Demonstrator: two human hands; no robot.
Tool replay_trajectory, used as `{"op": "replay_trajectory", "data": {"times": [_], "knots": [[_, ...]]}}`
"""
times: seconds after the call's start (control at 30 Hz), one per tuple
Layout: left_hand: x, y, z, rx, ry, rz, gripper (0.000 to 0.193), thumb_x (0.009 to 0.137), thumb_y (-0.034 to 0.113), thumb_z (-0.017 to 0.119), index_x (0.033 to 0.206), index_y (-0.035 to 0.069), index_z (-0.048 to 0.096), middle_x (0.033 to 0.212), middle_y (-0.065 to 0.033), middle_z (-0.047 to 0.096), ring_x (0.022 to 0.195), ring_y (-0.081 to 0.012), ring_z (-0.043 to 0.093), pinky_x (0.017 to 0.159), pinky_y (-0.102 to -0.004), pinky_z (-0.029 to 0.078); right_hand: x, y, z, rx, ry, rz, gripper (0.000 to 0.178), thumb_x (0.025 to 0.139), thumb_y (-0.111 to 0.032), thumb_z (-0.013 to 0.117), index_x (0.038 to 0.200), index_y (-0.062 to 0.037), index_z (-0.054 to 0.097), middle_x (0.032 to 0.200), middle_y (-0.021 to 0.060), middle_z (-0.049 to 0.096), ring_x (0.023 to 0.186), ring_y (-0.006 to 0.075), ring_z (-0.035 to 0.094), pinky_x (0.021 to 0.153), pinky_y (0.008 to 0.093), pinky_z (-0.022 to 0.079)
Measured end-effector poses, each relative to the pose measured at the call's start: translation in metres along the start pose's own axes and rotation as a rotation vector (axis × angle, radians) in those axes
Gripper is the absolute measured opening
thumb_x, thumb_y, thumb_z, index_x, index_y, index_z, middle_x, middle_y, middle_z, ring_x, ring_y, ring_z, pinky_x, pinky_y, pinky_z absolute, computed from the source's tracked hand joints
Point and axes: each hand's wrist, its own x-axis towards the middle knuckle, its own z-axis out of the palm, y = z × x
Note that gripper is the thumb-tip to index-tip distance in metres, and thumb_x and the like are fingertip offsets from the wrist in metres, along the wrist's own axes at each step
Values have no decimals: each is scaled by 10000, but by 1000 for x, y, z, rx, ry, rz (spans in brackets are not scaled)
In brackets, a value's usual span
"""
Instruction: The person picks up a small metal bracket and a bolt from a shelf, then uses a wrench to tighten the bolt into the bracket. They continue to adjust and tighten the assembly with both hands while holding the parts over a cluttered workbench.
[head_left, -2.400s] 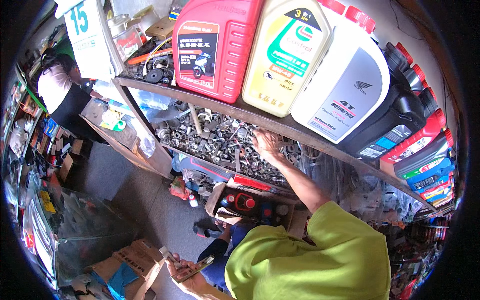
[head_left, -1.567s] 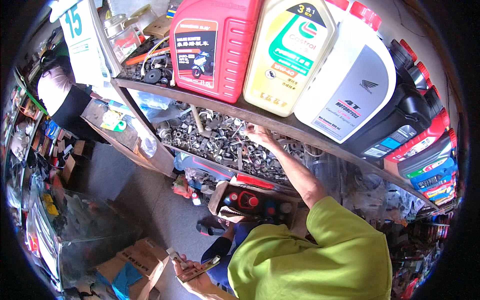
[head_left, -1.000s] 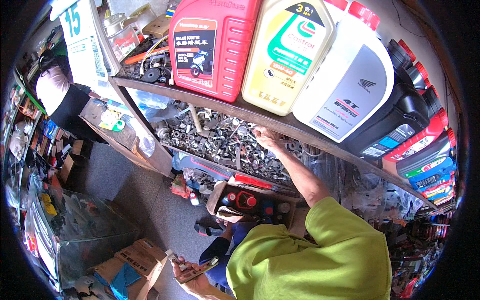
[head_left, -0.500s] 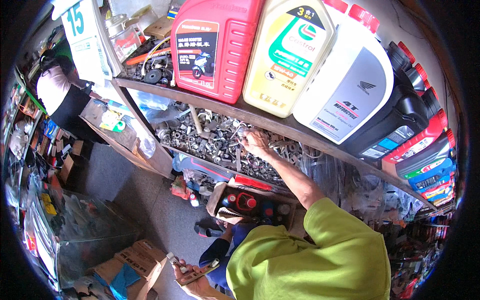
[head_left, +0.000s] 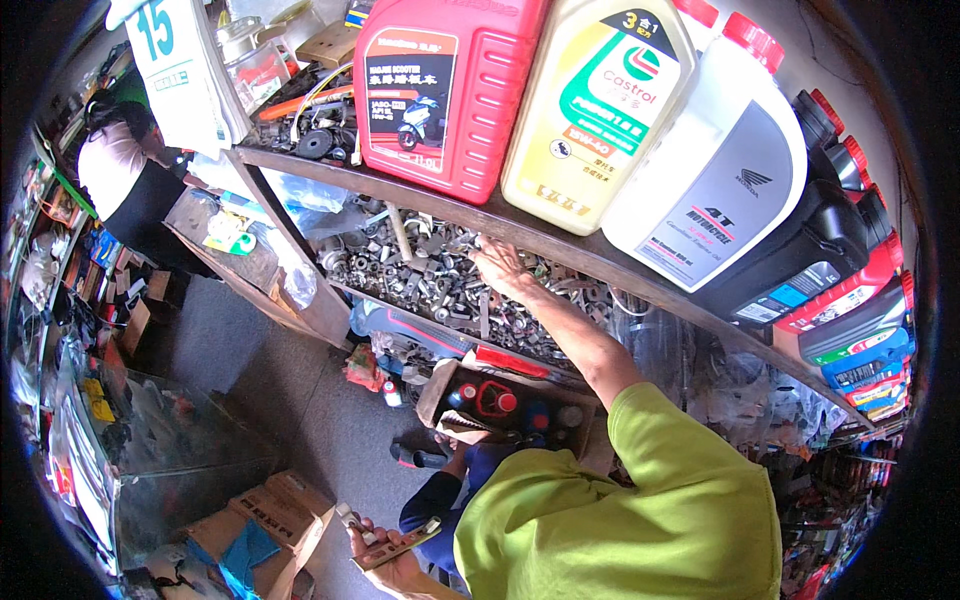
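Observation:
Over a wide tray of loose nuts, bolts and other small metal parts (head_left: 430, 280), my right hand (head_left: 503, 268) reaches in from the right. Its fingers are bent together at the parts near the shelf's underside, and whatever they pinch is too small to name. Low in the view, away from the tray, my left hand (head_left: 395, 572) is closed around a flat metal strip (head_left: 408, 541) with dark ends. A small whitish part (head_left: 354, 524) sticks out by the thumb of that same hand.
A wooden shelf (head_left: 420, 187) above the tray carries a red oil bottle (head_left: 480, 110), a yellow one (head_left: 545, 165) and several others. Below the tray stands a box of bottles (head_left: 432, 393). Cardboard (head_left: 285, 510) lies lower left. Another person (head_left: 112, 165) stands far left.
My right hand has shifted slightly up and left over the metal parts, and the thin piece at its fingertips no longer shows clearly. My left hand stays in place with its strip.

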Motion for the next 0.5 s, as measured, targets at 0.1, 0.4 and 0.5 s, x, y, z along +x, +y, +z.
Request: {"op": "replay_trajectory", "data": {"times": [0.1,0.4,0.5], "knots": [[-4,2,-2,-19,-12,11,247,1001,223,456,1105,1,490,944,-127,594,681,-189,650,447,-317,537,9,-7,9,-13,-79,-113,234,772,-154,605,975,-80,692,1050,182,580,943,311,627,804,420,521],[-6,1,19,0,102,-28,208,977,217,502,1024,17,541,865,-112,612,649,-184,621,471,-317,514,3,-12,3,-42,-124,-102,209,819,-152,553,955,-33,658,1045,193,577,1004,305,597,817,424,502],[0,0,-2,-50,30,-45,234,994,230,475,1073,14,517,931,-133,613,689,-197,646,462,-326,537,4,-6,-6,-1,-76,-114,185,806,-143,578,934,-45,669,1022,195,572,961,316,602,794,456,475]]}}
